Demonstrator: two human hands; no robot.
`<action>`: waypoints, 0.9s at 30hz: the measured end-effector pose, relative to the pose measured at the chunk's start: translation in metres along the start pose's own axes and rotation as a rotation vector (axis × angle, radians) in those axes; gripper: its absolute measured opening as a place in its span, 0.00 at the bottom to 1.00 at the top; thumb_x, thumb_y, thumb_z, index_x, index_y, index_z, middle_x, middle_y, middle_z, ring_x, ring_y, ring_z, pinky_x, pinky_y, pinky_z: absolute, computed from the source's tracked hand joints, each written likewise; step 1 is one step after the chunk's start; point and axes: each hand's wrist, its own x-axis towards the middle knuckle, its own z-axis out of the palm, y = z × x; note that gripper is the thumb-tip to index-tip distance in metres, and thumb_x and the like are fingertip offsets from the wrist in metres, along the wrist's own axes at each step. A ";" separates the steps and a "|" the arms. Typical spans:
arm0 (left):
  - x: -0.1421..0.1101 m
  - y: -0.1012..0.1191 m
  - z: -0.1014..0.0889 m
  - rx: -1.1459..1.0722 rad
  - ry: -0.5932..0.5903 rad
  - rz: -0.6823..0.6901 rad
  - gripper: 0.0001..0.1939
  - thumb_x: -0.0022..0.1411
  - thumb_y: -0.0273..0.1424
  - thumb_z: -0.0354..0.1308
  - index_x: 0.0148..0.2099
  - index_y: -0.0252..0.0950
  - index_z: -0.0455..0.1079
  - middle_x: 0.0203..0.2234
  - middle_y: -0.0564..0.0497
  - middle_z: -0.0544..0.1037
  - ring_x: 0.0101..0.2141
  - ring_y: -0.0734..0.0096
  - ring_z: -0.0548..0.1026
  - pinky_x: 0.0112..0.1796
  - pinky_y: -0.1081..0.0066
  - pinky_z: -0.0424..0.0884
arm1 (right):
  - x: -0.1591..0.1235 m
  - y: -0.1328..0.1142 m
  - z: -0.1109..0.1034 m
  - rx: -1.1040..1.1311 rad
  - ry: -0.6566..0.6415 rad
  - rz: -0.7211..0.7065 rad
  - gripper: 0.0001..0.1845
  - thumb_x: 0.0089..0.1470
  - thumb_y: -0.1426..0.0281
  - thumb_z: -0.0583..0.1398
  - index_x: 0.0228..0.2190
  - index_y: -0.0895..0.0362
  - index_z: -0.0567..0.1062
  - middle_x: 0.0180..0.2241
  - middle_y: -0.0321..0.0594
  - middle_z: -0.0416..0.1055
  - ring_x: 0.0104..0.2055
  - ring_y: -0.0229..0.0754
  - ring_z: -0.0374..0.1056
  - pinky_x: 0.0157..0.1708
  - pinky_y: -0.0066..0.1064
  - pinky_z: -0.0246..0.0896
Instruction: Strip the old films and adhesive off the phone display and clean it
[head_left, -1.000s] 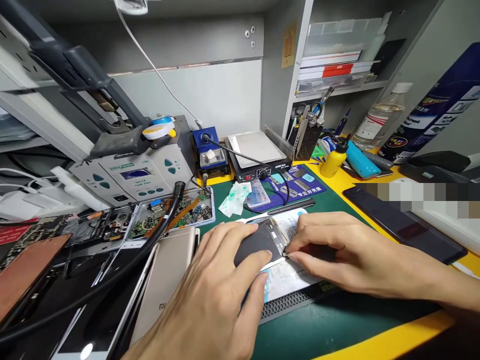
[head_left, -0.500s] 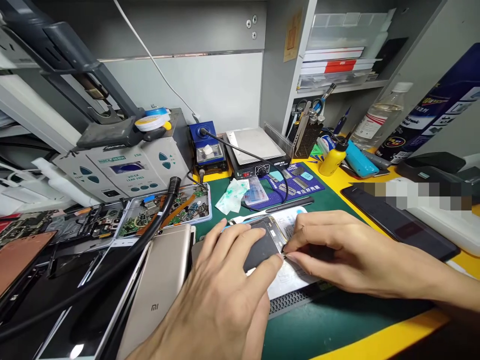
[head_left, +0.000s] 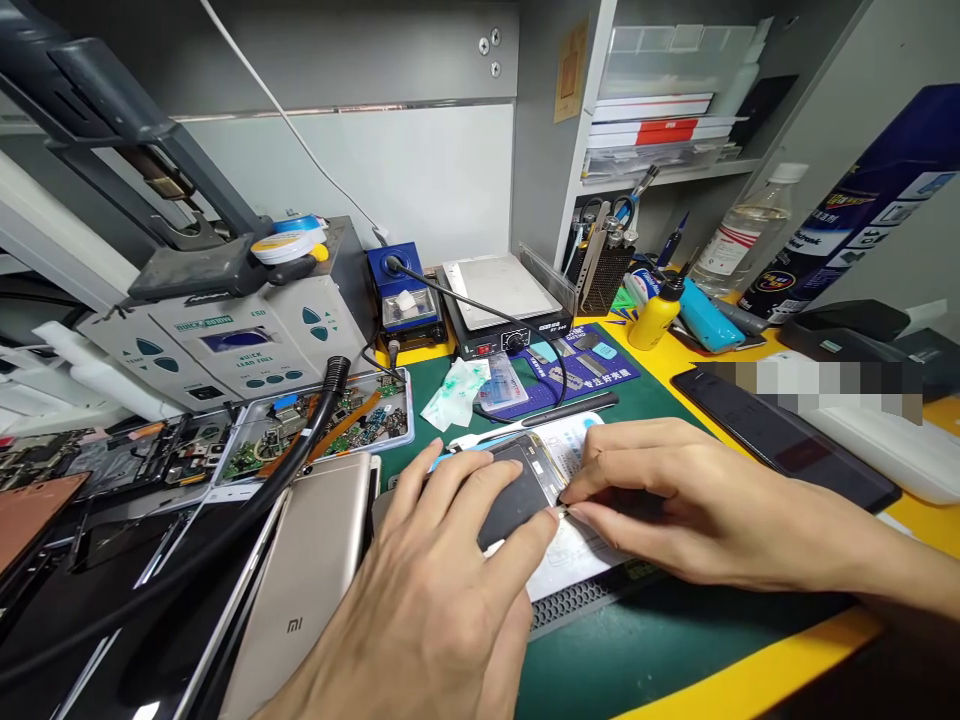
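A dark flat phone panel (head_left: pixel 514 500), with a strip of small components along its right end, lies on a white printed sheet (head_left: pixel 559 562). Spread over the panel, my left hand (head_left: pixel 442 560) rests its fingertips on the dark surface, thumb by the near right corner. At that same corner, the thumb and forefinger of my right hand (head_left: pixel 660 500) are pinched together. Whatever is between them is too small and hidden to name. Behind the panel lies a black-and-white stick-like tool (head_left: pixel 540 422). Part of the panel is covered by my left hand.
Left stand a gold phone back (head_left: pixel 307 570), a tray of circuit boards (head_left: pixel 409 425) and a hot-air station (head_left: pixel 240 345), its black hose (head_left: pixel 300 455) crossing the phones. Behind are a heating plate (head_left: pixel 499 290) and a yellow bottle (head_left: pixel 656 318). A dark phone (head_left: pixel 787 440) lies right.
The whole view has shifted slightly, with the bench sliding a little to the left. Both hands keep nearly the same pose on the panel.
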 end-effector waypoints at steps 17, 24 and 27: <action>0.001 0.000 -0.003 0.014 0.007 0.014 0.19 0.64 0.26 0.55 0.55 0.41 0.76 0.53 0.39 0.75 0.55 0.48 0.69 0.57 0.40 0.63 | -0.002 -0.003 -0.005 -0.002 -0.006 0.045 0.07 0.61 0.74 0.60 0.39 0.56 0.79 0.33 0.35 0.73 0.34 0.35 0.69 0.36 0.25 0.61; 0.002 0.000 -0.002 0.045 -0.023 -0.011 0.19 0.66 0.25 0.53 0.55 0.42 0.76 0.54 0.41 0.76 0.55 0.51 0.70 0.59 0.40 0.62 | -0.002 -0.002 -0.002 -0.001 -0.009 0.027 0.07 0.63 0.71 0.60 0.41 0.57 0.79 0.35 0.38 0.73 0.35 0.37 0.70 0.36 0.26 0.62; 0.001 -0.002 0.000 0.041 -0.012 0.016 0.18 0.64 0.25 0.55 0.54 0.40 0.76 0.53 0.39 0.76 0.54 0.48 0.70 0.58 0.39 0.63 | -0.003 0.000 0.001 -0.003 -0.011 0.011 0.07 0.64 0.71 0.60 0.41 0.57 0.79 0.34 0.39 0.72 0.35 0.37 0.69 0.35 0.27 0.61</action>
